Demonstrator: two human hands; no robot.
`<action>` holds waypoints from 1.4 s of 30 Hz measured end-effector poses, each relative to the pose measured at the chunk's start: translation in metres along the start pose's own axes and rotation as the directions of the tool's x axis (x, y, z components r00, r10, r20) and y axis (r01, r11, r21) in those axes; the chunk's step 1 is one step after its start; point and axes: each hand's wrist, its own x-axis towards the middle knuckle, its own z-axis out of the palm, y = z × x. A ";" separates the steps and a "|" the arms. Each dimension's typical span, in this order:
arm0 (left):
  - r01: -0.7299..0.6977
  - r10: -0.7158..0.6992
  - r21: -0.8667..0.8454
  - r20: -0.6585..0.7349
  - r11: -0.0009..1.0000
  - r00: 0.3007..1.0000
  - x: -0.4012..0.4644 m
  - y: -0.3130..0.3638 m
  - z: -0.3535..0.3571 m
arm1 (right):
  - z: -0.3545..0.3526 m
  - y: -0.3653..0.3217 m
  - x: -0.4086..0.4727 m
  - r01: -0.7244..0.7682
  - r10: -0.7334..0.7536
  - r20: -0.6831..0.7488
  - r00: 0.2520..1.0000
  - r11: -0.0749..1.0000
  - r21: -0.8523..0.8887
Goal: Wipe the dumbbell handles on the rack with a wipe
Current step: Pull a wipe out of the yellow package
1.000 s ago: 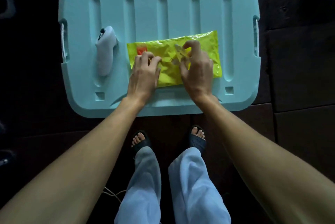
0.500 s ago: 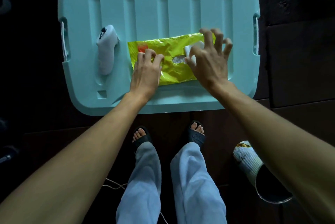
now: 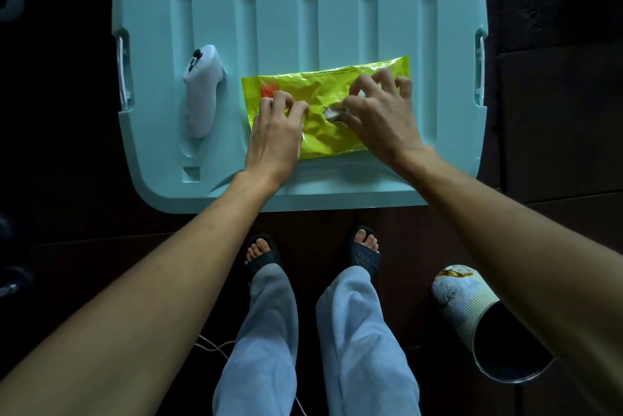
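Note:
A crinkled yellow wipe packet [image 3: 323, 92] lies flat on a pale blue plastic lid [image 3: 279, 28]. My left hand [image 3: 274, 132] presses its curled fingertips on the packet's left part and holds it down. My right hand [image 3: 377, 112] lies over the packet's right half. Its thumb and forefinger pinch a white wipe [image 3: 332, 113] that sticks out of the opening in the packet's middle, and its other fingers are spread. No dumbbells or rack are in view.
A white handheld controller [image 3: 202, 90] lies on the lid's left side. A ribbed metal can [image 3: 485, 324] lies on the dark floor at the lower right. My feet in dark sandals [image 3: 362, 249] stand just below the lid's near edge. A thin white cord [image 3: 215, 346] runs across the floor.
My right hand lifted with spread fingers half a second ago and has come back down to pinch the white wipe at the opening. My left hand stayed on the packet.

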 end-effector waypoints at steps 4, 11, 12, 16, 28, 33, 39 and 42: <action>-0.002 0.002 -0.011 0.004 1.000 1.000 0.000 0.000 -0.001 | 0.003 -0.001 -0.002 -0.054 0.059 -0.105 0.993 0.997 0.048; -0.023 0.014 -0.117 -0.076 0.993 0.997 -0.002 0.012 -0.017 | -0.008 0.000 -0.008 -0.101 0.147 -0.184 0.972 0.966 0.239; -0.051 0.040 -0.113 -0.094 0.992 0.995 -0.002 0.015 -0.019 | -0.010 -0.001 -0.010 -0.093 0.141 -0.191 0.971 0.966 0.243; -0.124 0.102 -0.130 -0.163 0.984 0.981 0.002 0.027 -0.025 | -0.015 -0.007 -0.013 -0.083 0.141 -0.219 0.965 0.963 0.256; -0.046 -0.010 -0.200 -0.271 0.979 0.963 0.002 0.019 -0.036 | -0.025 -0.007 -0.027 -0.158 0.268 -0.193 0.944 0.880 0.447; -0.020 -0.018 -0.128 -0.283 0.992 0.959 -0.005 -0.003 -0.043 | -0.019 -0.007 -0.032 -0.148 0.261 -0.120 0.958 0.807 0.571; 0.041 -0.038 0.020 -0.125 0.999 0.991 -0.035 -0.010 -0.020 | -0.015 -0.020 -0.035 -0.121 0.231 -0.113 0.966 0.795 0.595; -0.027 0.022 -0.042 -0.120 0.999 0.992 -0.032 -0.008 -0.020 | -0.013 -0.024 -0.036 -0.103 0.240 -0.145 0.960 0.783 0.614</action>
